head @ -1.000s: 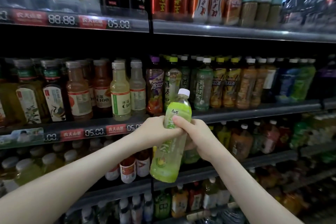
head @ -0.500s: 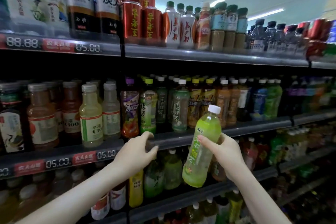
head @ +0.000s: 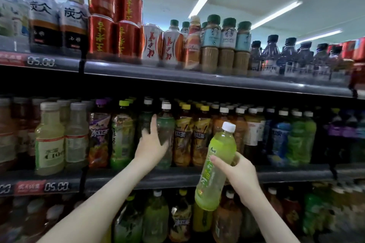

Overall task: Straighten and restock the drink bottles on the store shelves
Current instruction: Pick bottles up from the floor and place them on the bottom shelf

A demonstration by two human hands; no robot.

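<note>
Your right hand [head: 240,171] grips a pale green bottle [head: 217,163], its white cap leaning up and to the right, just in front of the middle shelf [head: 286,173] edge. Your left hand [head: 152,144] rests against a dark green bottle [head: 166,124] standing on that shelf; blur hides how its fingers lie.

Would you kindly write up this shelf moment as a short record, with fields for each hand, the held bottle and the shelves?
left hand: fingers extended, touching a dark green bottle in the middle shelf row
right hand: grips the light green bottle round its middle
light green bottle: white cap on, tilted, in front of the middle shelf edge, not yet shelved
top shelf: red cans stacked two high
image: blurred by motion
</note>
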